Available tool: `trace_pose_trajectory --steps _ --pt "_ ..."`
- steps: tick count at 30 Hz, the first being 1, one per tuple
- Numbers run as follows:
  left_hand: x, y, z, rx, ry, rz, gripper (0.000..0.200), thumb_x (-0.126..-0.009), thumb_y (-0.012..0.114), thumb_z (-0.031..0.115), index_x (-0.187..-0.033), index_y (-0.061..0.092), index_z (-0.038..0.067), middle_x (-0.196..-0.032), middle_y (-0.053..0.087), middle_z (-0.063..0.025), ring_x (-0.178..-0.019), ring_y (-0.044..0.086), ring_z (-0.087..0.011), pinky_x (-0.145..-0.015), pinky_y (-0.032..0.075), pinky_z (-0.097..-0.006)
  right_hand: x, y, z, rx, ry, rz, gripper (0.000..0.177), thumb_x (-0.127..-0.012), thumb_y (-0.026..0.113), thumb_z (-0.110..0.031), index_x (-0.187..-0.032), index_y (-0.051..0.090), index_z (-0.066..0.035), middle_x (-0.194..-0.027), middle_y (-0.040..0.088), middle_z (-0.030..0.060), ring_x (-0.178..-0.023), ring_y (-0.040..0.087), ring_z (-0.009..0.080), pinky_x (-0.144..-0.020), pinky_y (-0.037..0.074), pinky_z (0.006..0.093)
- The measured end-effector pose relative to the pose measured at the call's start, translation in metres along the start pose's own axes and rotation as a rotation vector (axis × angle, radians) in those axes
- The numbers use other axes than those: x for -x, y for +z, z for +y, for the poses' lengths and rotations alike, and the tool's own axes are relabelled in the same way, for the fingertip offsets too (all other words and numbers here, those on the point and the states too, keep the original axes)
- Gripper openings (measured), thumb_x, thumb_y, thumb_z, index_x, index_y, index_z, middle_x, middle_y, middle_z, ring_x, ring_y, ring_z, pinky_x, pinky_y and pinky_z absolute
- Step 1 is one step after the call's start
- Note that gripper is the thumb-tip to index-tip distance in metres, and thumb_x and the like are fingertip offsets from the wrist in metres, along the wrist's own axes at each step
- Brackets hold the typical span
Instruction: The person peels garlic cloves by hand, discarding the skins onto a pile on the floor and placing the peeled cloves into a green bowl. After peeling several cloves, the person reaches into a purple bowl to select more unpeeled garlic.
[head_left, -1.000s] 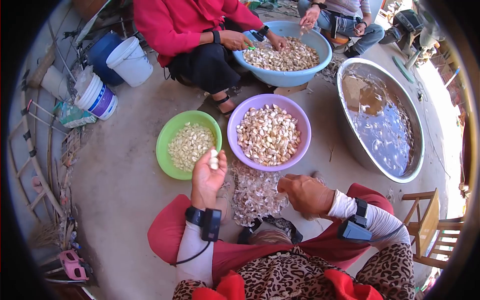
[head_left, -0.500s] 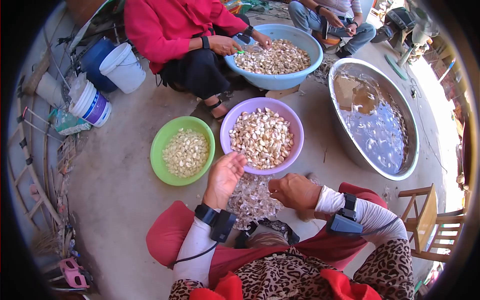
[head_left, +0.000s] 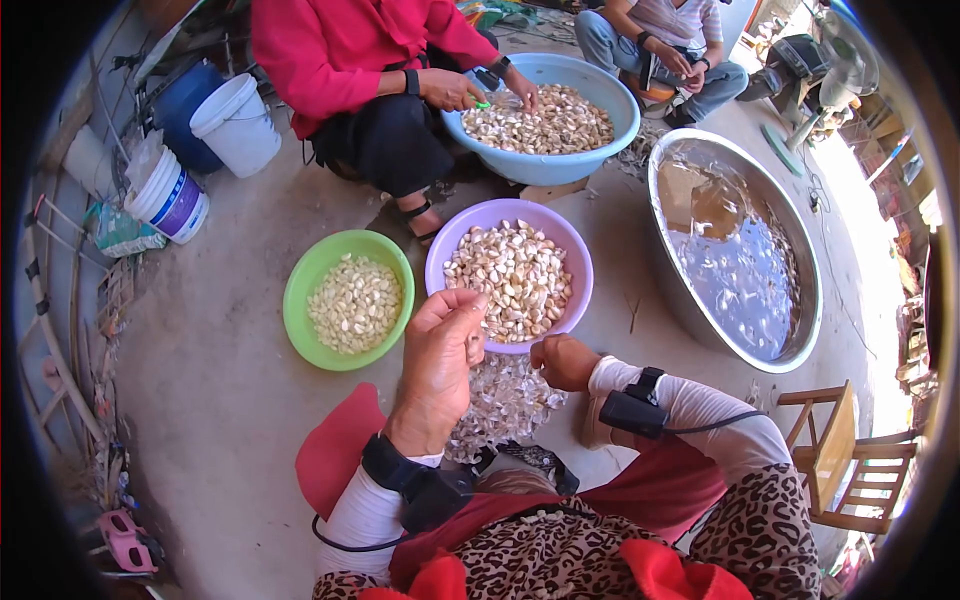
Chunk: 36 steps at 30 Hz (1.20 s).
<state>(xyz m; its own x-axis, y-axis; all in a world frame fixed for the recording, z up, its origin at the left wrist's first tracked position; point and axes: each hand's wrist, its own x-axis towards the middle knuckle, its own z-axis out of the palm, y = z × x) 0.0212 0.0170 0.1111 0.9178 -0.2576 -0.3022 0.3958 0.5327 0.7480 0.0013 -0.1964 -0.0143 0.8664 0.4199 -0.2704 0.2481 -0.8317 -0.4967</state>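
My left hand (head_left: 440, 350) is raised just in front of the purple basin (head_left: 583, 262), with its fingers curled and the thumb pressed to the forefinger. Whatever is in that pinch is too small or hidden to make out. To its right, my right hand (head_left: 566, 362) is closed near the basin's front rim, and its grip is hidden too. Unpeeled garlic cloves (head_left: 515, 275) fill the purple basin. Peeled cloves (head_left: 354, 305) lie in the green basin (head_left: 300, 270) on the left. Below my hands is a heap of garlic skins (head_left: 505, 400).
Across from me, a person in a red top (head_left: 330, 60) works over a blue basin (head_left: 560, 172) of cloves. Another person (head_left: 660, 45) sits behind. A large metal tub (head_left: 658, 215) of water stands right, near a wooden chair (head_left: 835, 450). Buckets (head_left: 240, 130) stand left.
My left hand has turned and gone from an open palm to a closed pinch. My right hand has shifted slightly left. The whole view has moved a little.
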Motion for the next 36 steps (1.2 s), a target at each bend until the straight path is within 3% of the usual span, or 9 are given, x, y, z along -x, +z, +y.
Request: trace_pose_trajectory --steps 5,8,9,12,16,20,23,25,36 --pt "0.005 -0.01 -0.037 -0.129 -0.098 0.091 0.019 -0.078 0.061 -0.001 -0.094 0.053 0.003 -0.071 0.049 0.0029 -0.058 0.041 -0.0024 -0.049 0.032 -0.0178 -0.026 0.017 0.051 0.169 0.116 -0.14 0.016 -0.07 0.06 -0.009 -0.086 0.063 -0.004 -0.089 0.064 0.0156 -0.088 0.061 0.0332 -0.08 0.048 0.0404" --pt "0.01 -0.017 -0.064 -0.278 -0.159 0.031 0.034 -0.074 0.06 -0.002 -0.106 0.051 0.001 -0.081 0.052 -0.0014 -0.069 0.049 -0.0066 -0.061 0.042 -0.0202 -0.04 0.011 0.077 0.212 0.259 -0.097 0.017 -0.071 0.062 -0.011 -0.087 0.063 -0.004 -0.089 0.065 0.0161 -0.089 0.061 0.0336 -0.081 0.048 0.0406" --pt "0.014 -0.01 -0.065 -0.376 -0.196 0.024 0.047 -0.074 0.058 0.001 -0.119 0.046 -0.001 -0.095 0.055 -0.0093 -0.086 0.053 -0.0116 -0.076 0.046 -0.0245 -0.048 0.011 0.09 0.181 0.274 -0.051 0.021 -0.07 0.063 -0.011 -0.09 0.062 -0.003 -0.09 0.065 0.0178 -0.089 0.062 0.0352 -0.08 0.049 0.0413" --pt "0.012 -0.02 -0.095 -0.758 0.049 -0.109 0.052 -0.077 0.054 -0.004 -0.127 0.04 -0.001 -0.106 0.053 -0.0105 -0.086 0.055 -0.0131 -0.076 0.047 -0.0254 -0.07 0.004 0.106 0.052 0.386 0.13 0.025 -0.07 0.064 -0.012 -0.094 0.063 -0.004 -0.089 0.065 0.0202 -0.089 0.062 0.0368 -0.08 0.049 0.0423" --pt "0.013 -0.013 -0.062 -0.69 -0.52 -0.473 0.051 -0.082 0.058 0.004 -0.129 0.039 -0.003 -0.107 0.057 -0.0163 -0.065 0.056 -0.0112 -0.064 0.047 -0.0238 -0.098 0.018 0.125 0.027 0.374 0.26 0.03 -0.069 0.059 -0.01 -0.097 0.061 -0.001 -0.093 0.063 0.0245 -0.091 0.061 0.0386 -0.083 0.048 0.0424" --pt "0.018 -0.015 -0.066 -0.964 0.006 -0.289 0.045 -0.086 0.058 0.01 -0.125 0.042 -0.004 -0.101 0.059 -0.0139 -0.069 0.06 -0.013 -0.064 0.049 -0.0256 -0.112 0.047 0.134 -0.007 0.459 0.384 0.048 -0.069 0.072 -0.022 -0.109 0.056 0.001 -0.107 0.057 0.0267 -0.098 0.058 0.0401 -0.086 0.046 0.0424" --pt "0.012 -0.03 -0.077 -1.038 0.14 -0.308 0.041 -0.088 0.058 0.011 -0.123 0.044 -0.004 -0.106 0.059 -0.0139 -0.085 0.061 -0.0148 -0.07 0.05 -0.0263 -0.122 0.058 0.132 -0.033 0.535 0.392 0.058 -0.069 0.073 -0.024 -0.116 0.051 0.002 -0.114 0.052 0.0283 -0.105 0.054 0.0403 -0.09 0.045 0.0424" --pt "0.011 -0.031 -0.074 -0.848 -0.082 -0.32 0.038 -0.088 0.058 0.012 -0.121 0.047 -0.004 -0.107 0.059 -0.0132 -0.09 0.06 -0.0147 -0.074 0.049 -0.0264 -0.128 0.056 0.126 -0.075 0.598 0.371 0.062 -0.07 0.073 -0.028 -0.119 0.049 0.002 -0.117 0.049 0.0294 -0.109 0.051 0.0406 -0.091 0.044 0.0427" --pt "0.013 -0.033 -0.059 -0.667 -0.207 -0.293 0.031 -0.09 0.058 0.015 -0.114 0.054 -0.004 -0.1 0.062 -0.0094 -0.089 0.057 -0.0111 -0.076 0.049 -0.0263 -0.14 0.103 0.128 -0.078 0.576 0.574 0.023 -0.073 0.063 -0.021 -0.089 0.058 -0.005 -0.083 0.06 0.0238 -0.083 0.058 0.0403 -0.075 0.047 0.0472"
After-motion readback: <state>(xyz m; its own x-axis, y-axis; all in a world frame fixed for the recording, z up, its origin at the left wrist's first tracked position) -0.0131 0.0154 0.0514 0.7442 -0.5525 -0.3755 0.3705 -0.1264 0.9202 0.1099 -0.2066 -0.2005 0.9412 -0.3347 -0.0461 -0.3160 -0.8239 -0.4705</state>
